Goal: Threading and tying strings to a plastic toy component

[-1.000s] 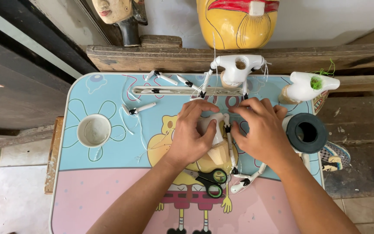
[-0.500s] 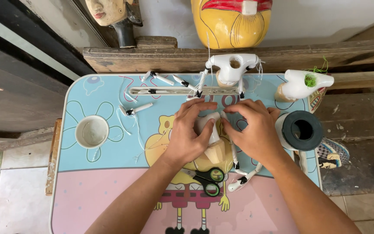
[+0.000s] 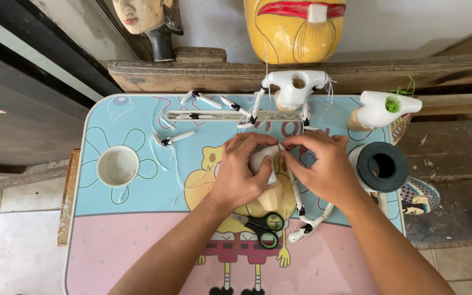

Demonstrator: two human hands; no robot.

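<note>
My left hand and my right hand meet over the middle of a small cartoon-printed table. Together they grip a white puppet body piece with a tan wooden part below it. White jointed limb pieces on thin string hang from it past my right hand. Black-handled scissors with green inner rings lie just under my hands.
A white cup stands at the left. Loose white limb pieces and a ruler lie at the back. A white torso piece, another white piece with green thread, a black tape roll and a yellow mask are nearby.
My hands stay closed on the puppet piece, fingers shifting slightly at its top. The camera view has drifted a little; nothing else moved.
</note>
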